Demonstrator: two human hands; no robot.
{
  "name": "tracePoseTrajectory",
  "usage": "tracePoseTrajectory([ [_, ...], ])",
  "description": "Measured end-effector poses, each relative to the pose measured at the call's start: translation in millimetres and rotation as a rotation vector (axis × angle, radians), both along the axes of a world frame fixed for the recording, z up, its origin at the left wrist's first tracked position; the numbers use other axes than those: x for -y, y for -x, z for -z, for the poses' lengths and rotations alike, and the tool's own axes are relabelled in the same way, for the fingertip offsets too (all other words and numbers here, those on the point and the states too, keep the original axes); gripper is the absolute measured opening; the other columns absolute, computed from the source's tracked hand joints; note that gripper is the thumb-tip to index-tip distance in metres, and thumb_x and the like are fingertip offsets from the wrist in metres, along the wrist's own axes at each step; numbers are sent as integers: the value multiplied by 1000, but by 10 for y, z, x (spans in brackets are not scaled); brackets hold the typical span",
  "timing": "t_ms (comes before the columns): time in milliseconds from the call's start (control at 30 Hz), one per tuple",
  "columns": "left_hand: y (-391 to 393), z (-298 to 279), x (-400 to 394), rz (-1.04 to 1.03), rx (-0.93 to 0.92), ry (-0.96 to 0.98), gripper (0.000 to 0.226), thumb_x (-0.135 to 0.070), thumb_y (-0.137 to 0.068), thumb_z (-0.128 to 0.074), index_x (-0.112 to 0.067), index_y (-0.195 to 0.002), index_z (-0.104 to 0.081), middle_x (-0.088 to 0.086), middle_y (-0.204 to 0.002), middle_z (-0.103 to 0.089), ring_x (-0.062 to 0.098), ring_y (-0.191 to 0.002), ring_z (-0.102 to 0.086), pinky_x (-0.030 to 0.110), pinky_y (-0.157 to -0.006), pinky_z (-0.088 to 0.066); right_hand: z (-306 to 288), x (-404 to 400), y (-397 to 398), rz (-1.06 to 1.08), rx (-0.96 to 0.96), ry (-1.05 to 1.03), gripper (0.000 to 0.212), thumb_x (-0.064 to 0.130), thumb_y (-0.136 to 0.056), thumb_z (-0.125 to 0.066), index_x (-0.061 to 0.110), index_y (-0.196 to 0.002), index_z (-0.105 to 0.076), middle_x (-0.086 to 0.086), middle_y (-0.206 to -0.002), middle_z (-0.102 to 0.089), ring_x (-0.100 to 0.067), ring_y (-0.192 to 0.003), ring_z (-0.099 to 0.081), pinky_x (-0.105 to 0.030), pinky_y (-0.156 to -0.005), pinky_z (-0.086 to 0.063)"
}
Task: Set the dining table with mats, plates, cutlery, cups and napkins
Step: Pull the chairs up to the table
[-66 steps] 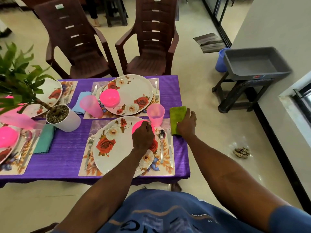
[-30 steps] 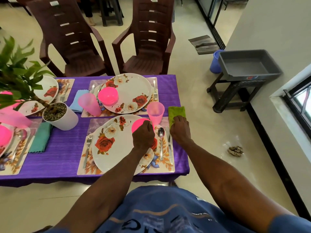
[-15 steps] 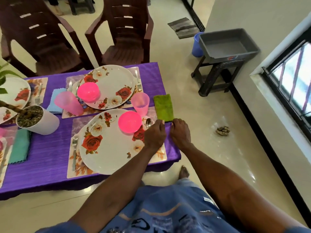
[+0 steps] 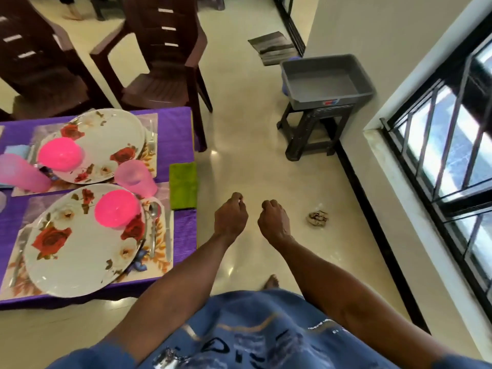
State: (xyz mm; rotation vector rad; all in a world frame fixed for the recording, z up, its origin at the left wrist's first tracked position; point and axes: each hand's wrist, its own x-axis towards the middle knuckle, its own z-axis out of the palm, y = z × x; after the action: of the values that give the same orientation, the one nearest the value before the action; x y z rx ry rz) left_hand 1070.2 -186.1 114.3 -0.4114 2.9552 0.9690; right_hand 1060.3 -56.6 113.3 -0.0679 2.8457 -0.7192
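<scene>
A person's left hand (image 4: pixel 231 219) and right hand (image 4: pixel 273 222) hang side by side over the tiled floor, right of a purple-clothed table (image 4: pixel 183 134), fingers loosely curled and holding nothing. On the table, two floral plates each carry a pink bowl (image 4: pixel 117 207). A pink cup (image 4: pixel 136 177) and a green napkin (image 4: pixel 183 185) sit near the table's edge.

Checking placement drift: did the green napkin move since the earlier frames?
No. The green napkin lies at the tablecloth's right edge beside the pink cup, as before; only the camera panned right and both hands pulled away.
</scene>
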Motion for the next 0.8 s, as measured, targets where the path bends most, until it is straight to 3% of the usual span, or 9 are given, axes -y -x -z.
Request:
tracePoseTrajectory([
  [200, 281, 152, -523, 105, 225, 45, 28, -16, -95, -45, -12, -121, -53, 11, -120, -61, 32, -108, -59, 38, -87, -46, 19, -549, 301, 16, 85, -39, 37, 5, -89, -45, 3, -124, -57, -16, -123, -59, -33, -109, -56, -37, -90, -43],
  [333, 579, 279, -645, 195, 300, 146, 31, -17, -94, -49, -9, -124, -55, 13, -123, -58, 33, -111, -57, 40, -94, -43, 74, -692, 600, -31, 130, -50, 33, 5, -88, -45, 2, -117, -61, -17, -116, -63, -35, -102, -60, -35, -83, -46],
  [533, 1232, 438, -637, 171, 358, 174, 30, -17, -92, -51, -9, -121, -57, 13, -121, -59, 32, -110, -57, 38, -94, -41, 205, -737, 1306, -165, 298, -83, 23, 10, -83, -50, 6, -100, -66, -17, -106, -68, -38, -94, -64, -34, -75, -51],
  [800, 2907, 496, 30, 146, 361, 175, 30, -13, -91, -52, -7, -120, -56, 15, -121, -57, 34, -111, -55, 38, -93, -39, 285, -247, 2963, -208, 323, -114, 32, 11, -88, -49, 7, -118, -60, -17, -122, -63, -36, -109, -61, -38, -89, -52],
])
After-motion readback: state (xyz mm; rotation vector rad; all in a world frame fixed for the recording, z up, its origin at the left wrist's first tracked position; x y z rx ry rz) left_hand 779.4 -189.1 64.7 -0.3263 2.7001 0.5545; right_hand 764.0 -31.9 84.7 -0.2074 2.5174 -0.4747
